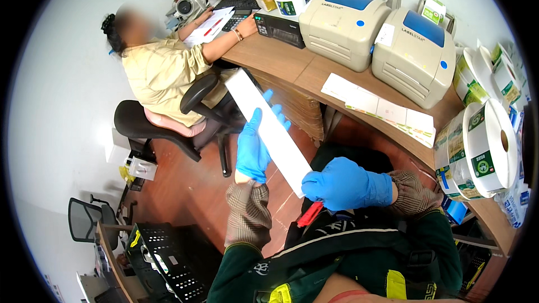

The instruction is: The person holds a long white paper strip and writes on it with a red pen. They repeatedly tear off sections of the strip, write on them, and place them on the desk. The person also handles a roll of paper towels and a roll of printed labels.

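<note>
A long white strip (266, 132), perhaps paper or card, slants from upper left to lower right in front of me. My left hand (252, 146), in a blue glove, supports it from the left, thumb on the near edge and fingertips showing past the far edge. My right hand (348, 185), also gloved in blue, is closed on the strip's lower end. A red object (309, 213) shows just below my right hand. Rows of white labels (377, 106) lie on the brown desk (286, 62) to the right, beside two beige label printers (342, 33) (411, 67).
A seated co-worker (163, 78) in pale yellow reaches toward papers on the desk. Their black chair (146, 123) stands left of me. Large label rolls (474, 140) stack at the right. A black perforated crate (168, 252) and another chair (84, 219) are at lower left.
</note>
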Demonstrator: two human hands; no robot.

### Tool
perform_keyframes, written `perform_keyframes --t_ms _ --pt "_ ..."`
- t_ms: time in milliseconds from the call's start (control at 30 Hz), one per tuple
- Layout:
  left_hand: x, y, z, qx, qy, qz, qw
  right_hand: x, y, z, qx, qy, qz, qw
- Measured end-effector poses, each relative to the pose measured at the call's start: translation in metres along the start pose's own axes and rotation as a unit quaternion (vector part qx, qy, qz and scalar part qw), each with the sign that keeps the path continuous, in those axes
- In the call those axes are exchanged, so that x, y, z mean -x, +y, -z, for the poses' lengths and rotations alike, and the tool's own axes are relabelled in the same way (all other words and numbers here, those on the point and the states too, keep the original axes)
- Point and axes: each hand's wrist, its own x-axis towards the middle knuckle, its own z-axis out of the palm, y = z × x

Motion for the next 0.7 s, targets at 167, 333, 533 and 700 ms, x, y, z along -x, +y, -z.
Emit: perform_keyframes --t_ms 167,333,533,700 --pt "0.005 -0.001 -0.019 -0.082 0.030 -0.059 0.994 0.017 0.011 -0.008 -0.075 -0.092 0.001 0.993" --pt "0.016 -0.002 -0.028 -0.256 -0.014 -0.060 0.965 0.011 0.032 0.013 -0.234 -0.015 -0.162 0.958" --pt "0.026 -0.020 -0.038 -0.323 -0.068 0.111 0.937 -0.018 0.063 0.039 -0.459 0.319 -0.259 0.788" --pt "0.022 -0.030 -0.034 -0.258 -0.053 0.192 0.945 -0.026 0.059 0.042 -0.309 0.398 -0.189 0.843"
